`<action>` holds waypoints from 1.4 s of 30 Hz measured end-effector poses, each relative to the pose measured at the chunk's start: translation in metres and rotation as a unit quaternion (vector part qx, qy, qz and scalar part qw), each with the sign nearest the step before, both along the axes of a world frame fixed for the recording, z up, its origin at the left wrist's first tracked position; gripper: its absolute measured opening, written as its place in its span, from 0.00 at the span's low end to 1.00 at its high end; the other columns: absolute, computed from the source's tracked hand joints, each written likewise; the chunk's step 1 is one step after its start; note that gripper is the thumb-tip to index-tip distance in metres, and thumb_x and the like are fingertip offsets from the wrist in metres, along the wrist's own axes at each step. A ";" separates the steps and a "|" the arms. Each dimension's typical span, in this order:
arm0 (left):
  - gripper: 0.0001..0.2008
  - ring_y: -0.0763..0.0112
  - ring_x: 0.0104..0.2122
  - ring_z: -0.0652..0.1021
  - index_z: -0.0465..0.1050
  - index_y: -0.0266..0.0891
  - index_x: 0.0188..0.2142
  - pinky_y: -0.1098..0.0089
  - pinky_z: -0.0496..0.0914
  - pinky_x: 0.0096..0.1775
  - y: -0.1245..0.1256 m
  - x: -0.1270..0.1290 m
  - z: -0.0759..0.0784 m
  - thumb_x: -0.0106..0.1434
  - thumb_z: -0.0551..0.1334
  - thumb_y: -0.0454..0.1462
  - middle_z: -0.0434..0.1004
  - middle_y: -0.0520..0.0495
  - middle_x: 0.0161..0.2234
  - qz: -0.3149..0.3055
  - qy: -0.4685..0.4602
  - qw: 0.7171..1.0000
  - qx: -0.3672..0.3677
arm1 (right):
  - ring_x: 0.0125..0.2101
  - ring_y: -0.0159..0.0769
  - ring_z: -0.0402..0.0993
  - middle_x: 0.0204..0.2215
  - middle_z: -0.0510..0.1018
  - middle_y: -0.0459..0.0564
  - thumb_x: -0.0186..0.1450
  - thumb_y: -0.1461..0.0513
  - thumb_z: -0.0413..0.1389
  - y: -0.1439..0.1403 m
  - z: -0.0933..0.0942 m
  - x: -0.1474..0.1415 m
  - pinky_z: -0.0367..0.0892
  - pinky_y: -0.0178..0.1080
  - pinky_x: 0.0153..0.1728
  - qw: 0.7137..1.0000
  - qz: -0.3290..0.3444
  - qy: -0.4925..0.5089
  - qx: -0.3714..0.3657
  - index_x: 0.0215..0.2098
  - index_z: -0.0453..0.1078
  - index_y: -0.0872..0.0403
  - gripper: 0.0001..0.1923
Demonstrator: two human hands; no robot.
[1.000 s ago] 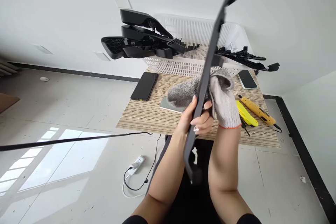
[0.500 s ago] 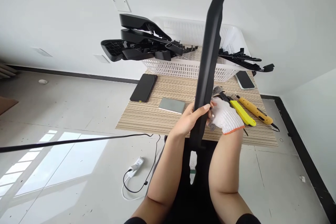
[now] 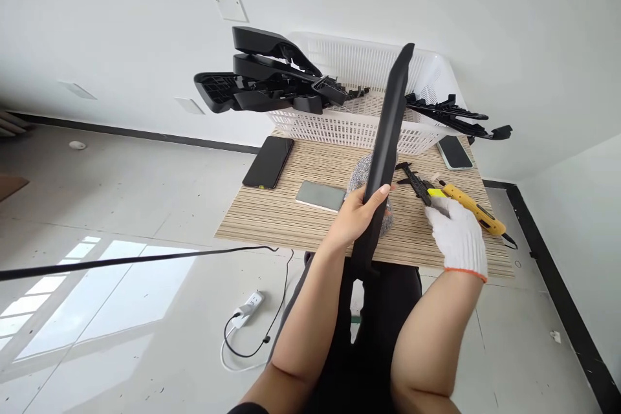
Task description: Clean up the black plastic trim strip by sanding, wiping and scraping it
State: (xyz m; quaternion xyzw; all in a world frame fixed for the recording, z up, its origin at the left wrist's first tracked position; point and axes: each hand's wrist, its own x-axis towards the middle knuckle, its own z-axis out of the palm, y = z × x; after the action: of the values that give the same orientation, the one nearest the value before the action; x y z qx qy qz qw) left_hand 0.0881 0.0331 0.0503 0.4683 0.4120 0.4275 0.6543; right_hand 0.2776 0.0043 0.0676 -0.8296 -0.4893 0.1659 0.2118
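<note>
My bare left hand point(image 3: 358, 217) is closed round a long black plastic trim piece point(image 3: 388, 123), which stands tilted up from my lap across the table's near edge. A grey knit glove point(image 3: 359, 176) lies on the table behind that piece, partly hidden by it. At the right, my right hand point(image 3: 456, 233), in a white glove with an orange hem, has its fingers curled over a yellow utility knife point(image 3: 436, 193). Only one end of the knife shows past the glove. Black calipers point(image 3: 416, 182) lie just left of these fingers, and a yellow-handled corded tool point(image 3: 475, 208) is beyond the hand.
A white plastic basket point(image 3: 339, 128) at the table's back holds several black plastic parts point(image 3: 276, 71) that stick out over its sides. A black phone point(image 3: 268, 162), a grey phone-like slab point(image 3: 320, 195) and another phone point(image 3: 455, 152) lie on the table. A power strip point(image 3: 250, 307) rests on the floor.
My right hand has left the black trim piece and moved right onto the utility knife. The trim piece's upper end has come down, and the grey glove now shows behind it.
</note>
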 end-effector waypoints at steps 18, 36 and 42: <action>0.18 0.82 0.24 0.66 0.56 0.47 0.44 0.78 0.71 0.24 -0.004 0.002 0.005 0.55 0.59 0.32 0.61 0.57 0.33 0.050 -0.090 0.994 0.019 | 0.46 0.60 0.74 0.41 0.80 0.60 0.53 0.56 0.59 0.031 -0.013 -0.035 0.66 0.55 0.41 0.990 -0.025 -0.006 -0.138 0.41 0.77 0.51 0.18; 0.25 0.75 0.28 0.66 0.67 0.44 0.57 0.73 0.69 0.28 0.002 0.008 -0.007 0.60 0.52 0.37 0.65 0.52 0.34 0.035 -0.178 0.983 -0.001 | 0.13 0.21 0.52 0.19 0.65 0.38 0.61 0.46 0.59 0.016 0.002 -0.065 0.45 0.27 0.11 0.750 0.072 0.649 0.107 0.40 0.71 0.53 0.20; 0.16 0.70 0.35 0.72 0.73 0.41 0.47 0.71 0.68 0.38 0.007 0.007 -0.014 0.63 0.51 0.38 0.73 0.51 0.35 0.072 -0.085 0.994 0.007 | 0.10 0.21 0.50 0.20 0.68 0.35 0.64 0.48 0.58 0.013 0.003 -0.074 0.45 0.27 0.10 0.755 0.126 0.635 0.101 0.42 0.64 0.47 0.16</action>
State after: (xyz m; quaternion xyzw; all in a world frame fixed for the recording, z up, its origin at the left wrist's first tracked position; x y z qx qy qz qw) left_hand 0.0950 0.0404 0.0358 0.4040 0.3844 0.5150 0.6510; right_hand 0.2038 0.0177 0.0710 -0.4382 -0.3564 0.6294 0.5337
